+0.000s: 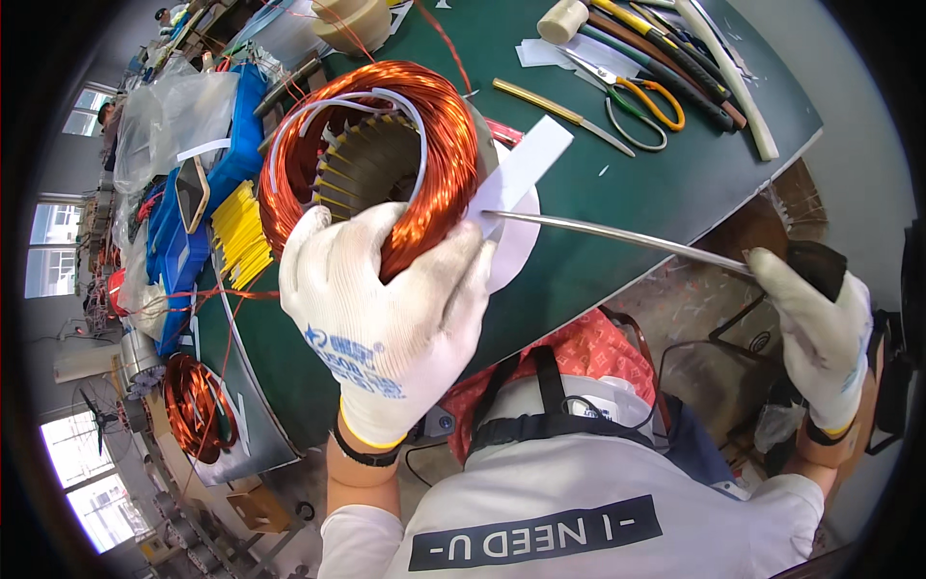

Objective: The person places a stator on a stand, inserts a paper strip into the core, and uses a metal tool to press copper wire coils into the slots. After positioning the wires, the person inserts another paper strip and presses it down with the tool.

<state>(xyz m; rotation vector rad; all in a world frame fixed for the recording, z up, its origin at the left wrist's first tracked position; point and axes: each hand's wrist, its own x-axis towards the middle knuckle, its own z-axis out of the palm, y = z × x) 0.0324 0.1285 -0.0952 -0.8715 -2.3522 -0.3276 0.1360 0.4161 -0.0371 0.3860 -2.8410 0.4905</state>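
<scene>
A motor stator [371, 174] with a thick ring of copper wire [449, 145] stands on the green table. My left hand [386, 299], in a white knit glove, is closed on the near side of the copper ring, fingers at the inner opening and thumb at the outer right side. By that thumb a white insulating paper strip [531, 159] sticks out from the winding. Gloved as well, my right hand [815, 333] grips the dark handle [818, 268] of a long screwdriver-like metal rod [627, 236]. The rod's far end meets the strip near my left thumb; its tip shape is unclear.
Scissors [637, 96], a yellow-handled blade [559, 114], a mallet [562, 21] and several long tools lie at the far right. Left of the stator are yellow strips [241, 234], blue bins [178, 241] and a phone [193, 193]. A copper coil [198, 405] lies at the lower left.
</scene>
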